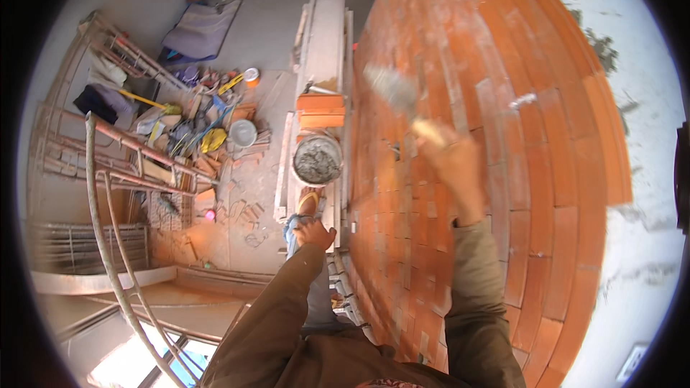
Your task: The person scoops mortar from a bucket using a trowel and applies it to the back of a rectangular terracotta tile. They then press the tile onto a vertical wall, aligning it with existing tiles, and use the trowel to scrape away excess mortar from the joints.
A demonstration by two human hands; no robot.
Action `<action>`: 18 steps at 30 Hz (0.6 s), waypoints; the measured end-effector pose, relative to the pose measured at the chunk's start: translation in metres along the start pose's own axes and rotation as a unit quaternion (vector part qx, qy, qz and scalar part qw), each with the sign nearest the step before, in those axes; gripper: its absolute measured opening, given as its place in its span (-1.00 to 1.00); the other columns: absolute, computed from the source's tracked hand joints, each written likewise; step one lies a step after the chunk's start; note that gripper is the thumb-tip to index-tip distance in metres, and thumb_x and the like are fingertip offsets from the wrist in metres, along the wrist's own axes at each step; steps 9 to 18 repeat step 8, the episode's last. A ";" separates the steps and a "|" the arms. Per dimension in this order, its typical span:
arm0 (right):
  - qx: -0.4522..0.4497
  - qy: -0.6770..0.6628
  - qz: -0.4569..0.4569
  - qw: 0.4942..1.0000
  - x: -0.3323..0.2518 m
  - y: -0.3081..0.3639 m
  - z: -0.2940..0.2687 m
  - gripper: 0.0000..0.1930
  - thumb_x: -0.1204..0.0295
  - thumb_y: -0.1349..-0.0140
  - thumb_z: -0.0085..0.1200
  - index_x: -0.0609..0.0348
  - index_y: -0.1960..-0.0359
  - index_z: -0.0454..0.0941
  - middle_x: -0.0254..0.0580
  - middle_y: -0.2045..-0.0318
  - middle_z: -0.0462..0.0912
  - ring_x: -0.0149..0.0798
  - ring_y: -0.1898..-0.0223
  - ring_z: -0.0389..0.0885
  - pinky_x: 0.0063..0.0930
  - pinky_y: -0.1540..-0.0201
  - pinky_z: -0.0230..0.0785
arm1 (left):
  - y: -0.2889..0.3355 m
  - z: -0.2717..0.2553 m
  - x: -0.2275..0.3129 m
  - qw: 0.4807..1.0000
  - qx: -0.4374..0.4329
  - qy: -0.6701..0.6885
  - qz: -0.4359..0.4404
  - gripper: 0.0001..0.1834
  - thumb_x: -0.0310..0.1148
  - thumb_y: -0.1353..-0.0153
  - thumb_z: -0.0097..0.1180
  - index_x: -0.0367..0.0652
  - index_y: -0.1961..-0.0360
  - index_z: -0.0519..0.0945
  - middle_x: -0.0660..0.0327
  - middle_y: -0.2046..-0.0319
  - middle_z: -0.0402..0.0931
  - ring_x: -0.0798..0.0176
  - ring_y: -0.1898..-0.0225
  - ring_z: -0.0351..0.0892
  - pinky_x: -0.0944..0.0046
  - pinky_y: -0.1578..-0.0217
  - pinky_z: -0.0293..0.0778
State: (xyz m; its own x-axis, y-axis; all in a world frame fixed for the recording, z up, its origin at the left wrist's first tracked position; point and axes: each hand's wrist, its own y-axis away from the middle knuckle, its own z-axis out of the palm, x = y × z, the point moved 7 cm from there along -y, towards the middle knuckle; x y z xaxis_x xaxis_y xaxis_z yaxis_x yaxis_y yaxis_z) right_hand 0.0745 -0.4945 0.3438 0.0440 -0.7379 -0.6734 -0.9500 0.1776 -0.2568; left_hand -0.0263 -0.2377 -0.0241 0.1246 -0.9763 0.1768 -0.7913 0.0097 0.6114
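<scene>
My right hand [453, 165] is raised in front of the brick-clad wall [532, 172], its fingers wrapped round the pale handle of a trowel [394, 90]. The grey blade points up and to the left, blurred by motion. Near my bent knee, my left hand [313, 232] rests with the thumb apart from the fingers and nothing visible in it. Ahead of that hand a round bucket [296, 162] of wet grey mortar [318, 162] stands on the planks. Just beyond it lies a small stack of orange brick tiles [320, 111], with a metal tool [321, 89] behind them.
I am up on a narrow plank platform [323, 36] along the wall; my sandalled foot [309, 202] is on it. Scaffold frames [129, 144] stand at the left. On the floor below are a grey bucket [243, 133], broken tiles [251, 212], tools and a cloth sheet [203, 31].
</scene>
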 end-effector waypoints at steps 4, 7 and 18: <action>-0.238 0.138 0.159 0.948 0.135 0.030 0.192 -0.59 0.06 -0.17 0.28 -0.15 -0.03 0.72 -0.13 0.16 0.77 -0.03 0.17 0.73 -0.11 0.09 0.55 | -0.004 0.011 -0.017 0.999 -0.028 -0.007 -0.015 -0.25 0.24 -0.19 0.07 -0.14 -0.19 0.56 0.00 -0.30 0.41 -0.21 -0.39 0.24 -0.32 -0.25 0.18; -0.352 0.241 0.147 0.892 0.166 0.032 0.293 -0.51 0.02 -0.15 0.28 -0.07 -0.07 0.69 -0.05 0.10 0.75 -0.03 0.08 0.72 -0.14 0.00 0.52 | -0.005 0.012 -0.027 0.996 -0.074 -0.025 -0.036 -0.17 0.26 -0.22 0.04 -0.13 -0.33 0.42 -0.02 -0.37 0.32 -0.24 -0.43 0.16 -0.35 -0.31 0.11; -0.382 0.264 0.132 0.876 0.185 0.033 0.330 -0.49 0.01 -0.14 0.29 -0.04 -0.08 0.68 -0.01 0.08 0.74 -0.02 0.06 0.72 -0.16 -0.02 0.52 | -0.005 0.012 -0.028 0.994 -0.094 -0.033 -0.039 -0.13 0.27 -0.23 0.02 -0.13 -0.39 0.36 -0.03 -0.40 0.28 -0.25 -0.45 0.13 -0.36 -0.34 0.07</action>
